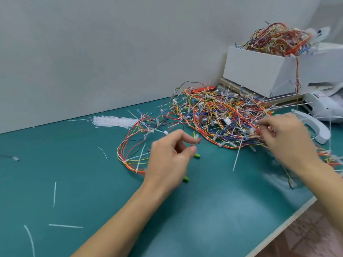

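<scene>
Teal tabletop (74,182), grey wall (92,52) behind; wire pile (222,117), zip ties (115,121), white box (259,71) at rear. Fingers of left hand (167,160) pinch wire ends (196,139); right hand (289,141) in pile, grasp indeterminate.

Your stock reads: wire pile (219,115) — red, orange, yellow, blue; wire ends (196,139) near its left, yellow and red; cable ties (113,121) further left, white; table (92,182) beneath, plain teal.
</scene>
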`<move>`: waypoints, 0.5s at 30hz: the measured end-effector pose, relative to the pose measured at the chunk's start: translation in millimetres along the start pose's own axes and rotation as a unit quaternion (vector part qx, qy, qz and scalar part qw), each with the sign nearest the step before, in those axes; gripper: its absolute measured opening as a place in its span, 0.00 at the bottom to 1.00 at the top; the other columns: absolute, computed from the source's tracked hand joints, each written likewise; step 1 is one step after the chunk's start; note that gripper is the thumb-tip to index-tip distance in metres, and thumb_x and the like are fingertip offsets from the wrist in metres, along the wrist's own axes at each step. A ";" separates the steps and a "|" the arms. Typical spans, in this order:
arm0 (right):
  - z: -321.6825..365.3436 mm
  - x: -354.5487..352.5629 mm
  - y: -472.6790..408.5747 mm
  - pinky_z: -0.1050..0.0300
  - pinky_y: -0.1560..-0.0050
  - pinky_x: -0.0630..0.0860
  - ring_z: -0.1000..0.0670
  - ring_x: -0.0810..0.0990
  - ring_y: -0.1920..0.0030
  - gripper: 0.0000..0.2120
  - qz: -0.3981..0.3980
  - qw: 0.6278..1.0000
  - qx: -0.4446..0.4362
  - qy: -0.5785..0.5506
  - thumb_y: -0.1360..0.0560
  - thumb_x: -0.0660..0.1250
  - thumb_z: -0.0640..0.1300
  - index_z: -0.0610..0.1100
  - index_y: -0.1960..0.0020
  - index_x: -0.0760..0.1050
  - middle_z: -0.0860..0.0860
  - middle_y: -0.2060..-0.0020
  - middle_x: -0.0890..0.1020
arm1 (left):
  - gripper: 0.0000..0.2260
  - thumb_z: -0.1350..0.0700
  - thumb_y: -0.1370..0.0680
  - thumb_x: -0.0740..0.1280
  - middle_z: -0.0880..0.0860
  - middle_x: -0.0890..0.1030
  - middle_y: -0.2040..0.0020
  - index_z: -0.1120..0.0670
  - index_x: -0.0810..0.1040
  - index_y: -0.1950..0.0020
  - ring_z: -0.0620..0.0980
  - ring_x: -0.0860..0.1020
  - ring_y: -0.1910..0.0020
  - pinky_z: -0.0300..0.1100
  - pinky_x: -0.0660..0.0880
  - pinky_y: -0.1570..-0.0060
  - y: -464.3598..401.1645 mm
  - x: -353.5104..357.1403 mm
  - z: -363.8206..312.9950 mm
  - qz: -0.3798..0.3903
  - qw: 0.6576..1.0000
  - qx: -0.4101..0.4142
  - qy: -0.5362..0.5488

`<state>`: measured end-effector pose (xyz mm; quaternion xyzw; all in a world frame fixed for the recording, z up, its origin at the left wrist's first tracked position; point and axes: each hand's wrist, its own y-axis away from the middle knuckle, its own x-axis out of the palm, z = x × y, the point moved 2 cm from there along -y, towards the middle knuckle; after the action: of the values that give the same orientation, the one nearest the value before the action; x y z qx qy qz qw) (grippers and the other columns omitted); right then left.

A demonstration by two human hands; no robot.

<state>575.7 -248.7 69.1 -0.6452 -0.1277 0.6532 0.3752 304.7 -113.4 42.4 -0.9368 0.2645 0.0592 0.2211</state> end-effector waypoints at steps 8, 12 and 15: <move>-7.0 -25.5 -40.1 0.52 0.55 0.77 0.50 0.81 0.65 0.11 -0.031 0.993 0.080 -0.079 0.17 0.64 0.48 0.46 0.46 0.85 0.50 0.62 0.86 | 0.08 0.68 0.24 0.74 0.55 0.82 0.69 0.56 0.83 0.53 0.51 0.81 0.70 0.36 0.76 0.64 -8.2 -46.8 -26.2 -0.003 0.996 -0.022 0.091; 50.1 -21.1 -29.7 0.59 0.64 0.79 0.56 0.83 0.67 0.11 0.126 0.967 0.025 -0.222 0.18 0.67 0.50 0.52 0.57 0.84 0.55 0.66 0.86 | 0.08 0.61 0.27 0.76 0.57 0.85 0.64 0.50 0.84 0.51 0.55 0.83 0.67 0.45 0.80 0.59 18.2 -64.9 -46.6 0.117 0.990 -0.017 0.076; 90.5 -5.7 -11.3 0.55 0.62 0.84 0.51 0.88 0.59 0.15 0.279 0.881 0.045 -0.379 0.20 0.65 0.56 0.50 0.54 0.85 0.51 0.59 0.88 | 0.11 0.56 0.27 0.77 0.57 0.86 0.61 0.46 0.82 0.48 0.56 0.84 0.65 0.45 0.80 0.59 38.6 -93.2 -58.6 0.110 0.993 0.004 0.047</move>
<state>493.8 -216.0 93.0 -0.3400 -0.0456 0.9304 0.1290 204.7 -125.2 101.3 -0.9027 0.3766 0.0380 0.2045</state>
